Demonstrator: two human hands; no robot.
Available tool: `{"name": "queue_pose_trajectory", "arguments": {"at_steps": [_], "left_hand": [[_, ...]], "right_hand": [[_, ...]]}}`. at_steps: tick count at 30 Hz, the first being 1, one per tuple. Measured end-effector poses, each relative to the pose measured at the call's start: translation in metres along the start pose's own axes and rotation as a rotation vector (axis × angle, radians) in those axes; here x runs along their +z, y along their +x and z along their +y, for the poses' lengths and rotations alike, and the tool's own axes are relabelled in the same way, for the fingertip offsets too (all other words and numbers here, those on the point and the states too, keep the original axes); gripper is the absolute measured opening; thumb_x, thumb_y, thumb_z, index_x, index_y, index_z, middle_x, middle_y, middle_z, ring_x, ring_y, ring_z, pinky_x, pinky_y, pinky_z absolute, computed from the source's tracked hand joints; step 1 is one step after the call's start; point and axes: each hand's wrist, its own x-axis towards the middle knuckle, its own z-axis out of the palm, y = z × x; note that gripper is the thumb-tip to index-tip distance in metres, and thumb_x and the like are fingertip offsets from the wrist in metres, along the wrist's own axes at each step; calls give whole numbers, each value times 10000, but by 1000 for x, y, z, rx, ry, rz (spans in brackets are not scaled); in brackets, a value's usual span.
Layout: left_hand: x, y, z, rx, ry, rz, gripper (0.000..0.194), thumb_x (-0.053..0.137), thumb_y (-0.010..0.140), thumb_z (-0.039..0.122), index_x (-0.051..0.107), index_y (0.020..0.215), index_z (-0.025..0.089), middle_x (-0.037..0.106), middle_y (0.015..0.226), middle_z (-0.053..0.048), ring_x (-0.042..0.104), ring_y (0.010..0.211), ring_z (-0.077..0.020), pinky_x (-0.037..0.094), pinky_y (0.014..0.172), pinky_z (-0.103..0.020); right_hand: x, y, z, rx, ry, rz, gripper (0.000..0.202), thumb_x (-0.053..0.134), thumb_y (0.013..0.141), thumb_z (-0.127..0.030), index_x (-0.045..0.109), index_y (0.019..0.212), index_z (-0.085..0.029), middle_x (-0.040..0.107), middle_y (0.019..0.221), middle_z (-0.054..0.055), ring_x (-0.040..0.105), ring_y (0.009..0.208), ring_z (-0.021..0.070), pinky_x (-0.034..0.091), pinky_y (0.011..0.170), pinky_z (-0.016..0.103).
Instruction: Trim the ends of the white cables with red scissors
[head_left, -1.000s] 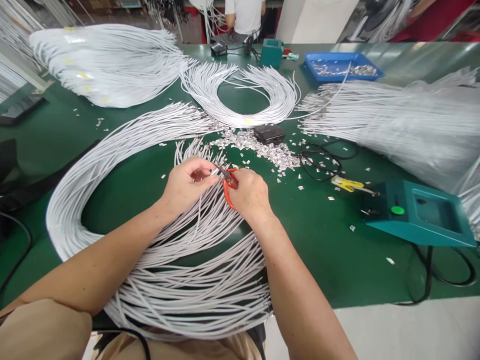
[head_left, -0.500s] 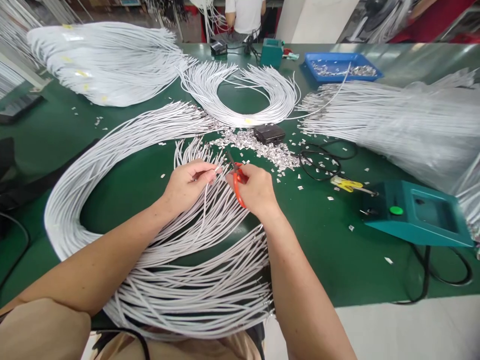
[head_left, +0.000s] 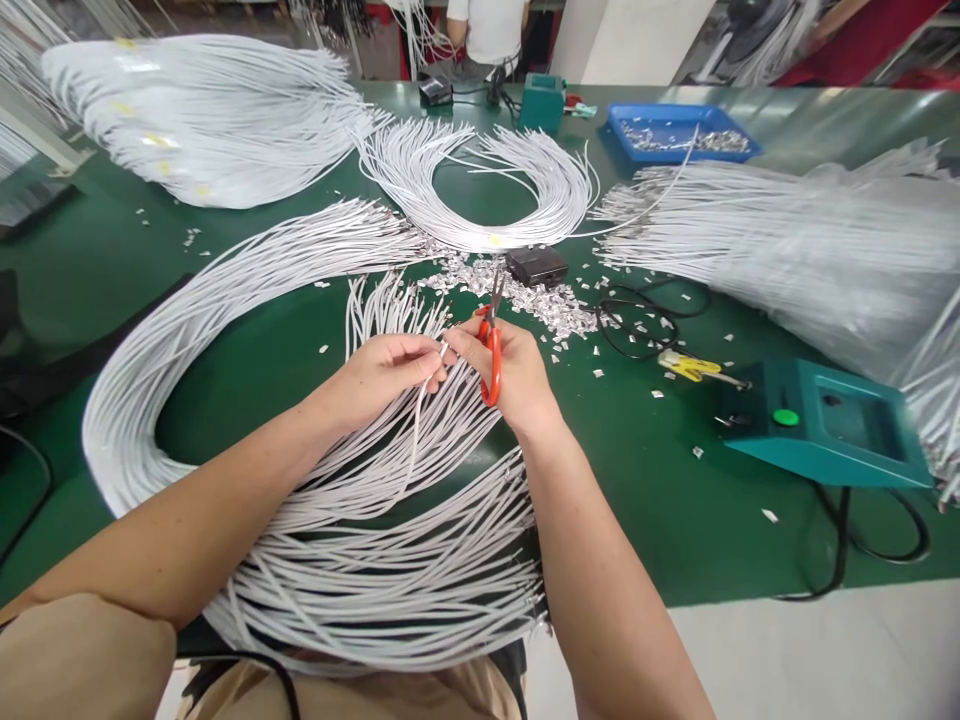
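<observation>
My left hand [head_left: 386, 372] pinches the end of one white cable [head_left: 417, 430] between thumb and fingers. Close beside it, my right hand [head_left: 517, 372] has red-handled scissors [head_left: 492, 350] in its grip, blades pointing up and away from me. The right thumb and forefinger meet the cable end at the left fingertips; what is exactly between them is too small to make out. Under both hands lies a bundle of white cables [head_left: 405, 560], its ends fanned toward the right forearm. A longer curved bundle [head_left: 127, 390] loops round on the left.
Silvery scraps [head_left: 555, 310] lie scattered round a black box [head_left: 537, 266]. A teal device [head_left: 832, 420] with a yellow clip [head_left: 688, 366] stands right. Behind are a coiled cable bundle [head_left: 487, 238], a blue tray [head_left: 679, 150] and plastic-wrapped cables [head_left: 810, 220]. Another person [head_left: 491, 30] sits beyond the table.
The scissors have swung from pointing up-left to upright. My right fingers have closed in on the cable end beside my left fingertips, and the left hand has shifted slightly right and down.
</observation>
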Motion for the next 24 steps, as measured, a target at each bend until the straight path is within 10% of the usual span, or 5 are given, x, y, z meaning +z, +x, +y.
{"name": "queue_pose_trajectory", "arguments": {"at_steps": [13, 20, 24], "left_hand": [[3, 2, -1, 87, 121, 333, 198, 800, 654, 319, 692, 718, 165, 672, 708, -17, 580, 657, -138, 461, 653, -283], [2, 2, 1, 144, 450, 436, 145, 749, 699, 301, 705, 752, 174, 734, 787, -23, 629, 697, -147, 494, 672, -262], [3, 3, 1, 146, 445, 396, 129, 737, 700, 291, 715, 754, 176, 740, 781, -18, 649, 709, -155, 512, 691, -266]], "right_hand": [[17, -6, 4, -291, -536, 204, 189, 613, 789, -248, 488, 650, -225, 543, 745, 7, 482, 774, 165, 412, 778, 338], [9, -1, 6, -37, -2, 383, 320, 671, 792, -458, 542, 623, -218, 542, 670, -24, 499, 686, 130, 442, 755, 312], [8, 1, 9, 22, 27, 194, 265, 786, 667, -419, 653, 681, -190, 606, 711, -20, 532, 709, 124, 435, 736, 285]]}}
